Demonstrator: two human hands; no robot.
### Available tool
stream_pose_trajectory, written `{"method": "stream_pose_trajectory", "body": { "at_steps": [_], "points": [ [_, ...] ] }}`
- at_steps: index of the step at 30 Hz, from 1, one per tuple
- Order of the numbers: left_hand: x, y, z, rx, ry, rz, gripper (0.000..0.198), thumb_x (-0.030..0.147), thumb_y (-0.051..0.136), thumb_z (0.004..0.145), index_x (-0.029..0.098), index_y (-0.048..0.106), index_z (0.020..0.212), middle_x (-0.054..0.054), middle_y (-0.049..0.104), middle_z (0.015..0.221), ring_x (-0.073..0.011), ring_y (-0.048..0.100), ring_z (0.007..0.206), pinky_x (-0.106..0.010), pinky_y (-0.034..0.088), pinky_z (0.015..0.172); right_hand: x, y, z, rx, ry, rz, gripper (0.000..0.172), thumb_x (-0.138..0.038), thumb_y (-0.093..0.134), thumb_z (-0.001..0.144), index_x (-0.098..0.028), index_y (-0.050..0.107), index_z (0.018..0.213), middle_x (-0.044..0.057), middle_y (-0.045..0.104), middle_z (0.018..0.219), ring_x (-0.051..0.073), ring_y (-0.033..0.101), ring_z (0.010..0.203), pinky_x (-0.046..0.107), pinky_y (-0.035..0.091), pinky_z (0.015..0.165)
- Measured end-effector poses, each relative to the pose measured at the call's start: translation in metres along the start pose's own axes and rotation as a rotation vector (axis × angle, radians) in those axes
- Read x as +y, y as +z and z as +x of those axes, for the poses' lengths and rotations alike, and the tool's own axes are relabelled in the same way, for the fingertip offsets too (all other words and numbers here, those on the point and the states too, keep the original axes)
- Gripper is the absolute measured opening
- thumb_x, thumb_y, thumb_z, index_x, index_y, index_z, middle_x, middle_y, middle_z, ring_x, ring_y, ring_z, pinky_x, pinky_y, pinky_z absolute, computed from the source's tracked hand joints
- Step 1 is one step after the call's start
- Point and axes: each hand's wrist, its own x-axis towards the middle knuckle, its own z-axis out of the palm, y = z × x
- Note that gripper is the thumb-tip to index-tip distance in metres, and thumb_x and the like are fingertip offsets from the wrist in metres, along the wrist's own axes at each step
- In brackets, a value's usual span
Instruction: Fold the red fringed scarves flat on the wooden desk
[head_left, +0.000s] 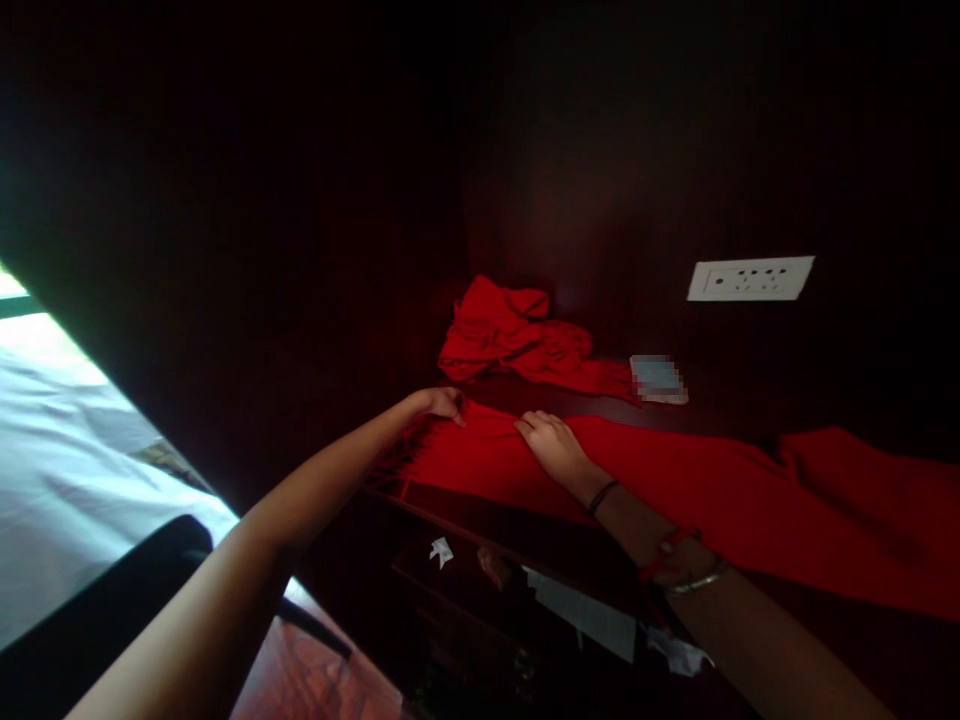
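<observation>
A long red scarf [675, 480] with a fringed left end stretches along a dark wooden shelf surface and off the right edge of the view. At the scarf's far edge beside the fringe, my left hand [446, 402] is closed, thumb and fingers pinching the cloth. My right hand [553, 445] rests farther along that edge, fingers together and curled on a small fold running between both hands. Its fingertips are partly hidden. Behind lies a second red fringed cloth [499, 335], bunched in a heap, its fringe reaching toward a pale, blurred flat object [658, 379].
A white socket panel [751, 279] is set in the dark back wall. Below the shelf edge are a white paper scrap [442, 552], a brownish item [493, 567] and papers [585, 610]. A dark chair-like edge [112, 590] and white bedding [67, 450] are at left.
</observation>
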Motion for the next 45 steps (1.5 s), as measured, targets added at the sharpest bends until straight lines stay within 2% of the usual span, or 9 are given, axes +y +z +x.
{"method": "stream_pose_trajectory", "body": {
  "at_steps": [10,13,18,23,30,34,37,41,45],
  "points": [
    [-0.030,-0.023,-0.012,0.272,-0.270,0.245,0.038,0.019,0.051,0.066,0.017,0.051,0.104,-0.012,0.054,0.103,-0.0251,0.049,0.096,-0.033,0.038,0.078,0.000,-0.001,0.000,-0.010,0.019,-0.015,0.021,-0.011,0.038,0.079,-0.015,0.053,0.093,0.007,0.054,0.089,0.017,0.046,0.082,0.026,0.034,0.070],
    [-0.028,-0.020,-0.024,0.350,-0.147,0.259,0.038,0.026,0.044,0.073,0.017,0.045,0.110,-0.010,0.051,0.107,-0.0214,0.047,0.098,-0.030,0.036,0.081,0.001,0.000,0.000,-0.004,0.028,-0.009,0.022,-0.011,0.038,0.079,-0.016,0.053,0.095,0.007,0.054,0.089,0.018,0.046,0.082,0.026,0.035,0.070],
    [-0.013,-0.001,-0.038,0.118,0.326,0.173,0.041,0.041,0.048,0.070,0.020,0.048,0.106,-0.003,0.055,0.101,-0.0145,0.050,0.088,-0.022,0.036,0.076,0.002,0.002,0.000,0.009,0.057,0.025,0.026,-0.010,0.036,0.079,-0.017,0.051,0.099,0.007,0.054,0.090,0.017,0.046,0.084,0.026,0.034,0.072],
    [-0.017,0.001,-0.035,0.192,0.306,0.311,0.023,0.020,0.050,0.065,0.019,0.057,0.086,-0.004,0.056,0.091,-0.0176,0.049,0.088,-0.026,0.035,0.076,0.004,0.003,0.000,0.021,0.058,0.067,0.027,-0.007,0.036,0.077,-0.015,0.054,0.095,0.009,0.054,0.092,0.018,0.046,0.086,0.027,0.034,0.075],
    [-0.003,-0.021,-0.051,0.218,0.429,-0.213,0.020,0.020,0.041,0.069,0.014,0.056,0.080,0.003,0.055,0.067,-0.0082,0.049,0.060,-0.016,0.036,0.057,0.003,0.002,0.001,0.267,0.028,0.271,0.029,-0.014,0.048,0.069,-0.015,0.053,0.098,0.010,0.046,0.113,0.021,0.036,0.106,0.035,0.027,0.088],
    [0.030,-0.015,-0.052,0.270,0.310,-0.311,0.012,0.020,0.050,0.062,0.013,0.056,0.070,0.003,0.054,0.059,-0.0080,0.047,0.055,-0.017,0.034,0.052,-0.011,-0.009,0.019,0.305,0.044,0.580,0.038,-0.027,0.055,0.067,-0.015,0.051,0.103,0.008,0.053,0.104,0.018,0.046,0.095,0.030,0.034,0.081],
    [0.043,-0.008,-0.050,0.220,0.196,-0.512,0.021,0.027,0.058,0.059,0.013,0.053,0.073,0.002,0.056,0.061,-0.0095,0.050,0.056,-0.019,0.036,0.052,-0.022,-0.014,0.028,0.240,0.154,0.713,0.021,-0.025,0.052,0.069,-0.015,0.057,0.086,0.003,0.060,0.080,0.013,0.053,0.071,0.023,0.039,0.065],
    [0.025,-0.013,-0.057,-0.025,0.242,-0.643,0.034,0.032,0.064,0.055,0.013,0.049,0.079,-0.001,0.058,0.071,-0.0109,0.053,0.063,-0.022,0.039,0.058,-0.022,-0.006,0.020,0.169,0.142,0.659,0.010,-0.013,0.049,0.068,-0.015,0.058,0.071,0.002,0.059,0.066,0.012,0.050,0.060,0.022,0.038,0.059],
    [-0.011,-0.015,-0.057,0.104,0.231,-0.512,0.024,0.036,0.050,0.069,0.013,0.052,0.075,-0.002,0.056,0.071,-0.0114,0.051,0.065,-0.023,0.039,0.063,-0.012,0.005,0.004,0.111,-0.126,0.589,0.021,-0.003,0.046,0.065,-0.016,0.059,0.072,0.002,0.059,0.077,0.013,0.051,0.077,0.028,0.033,0.080]
  ]
}}
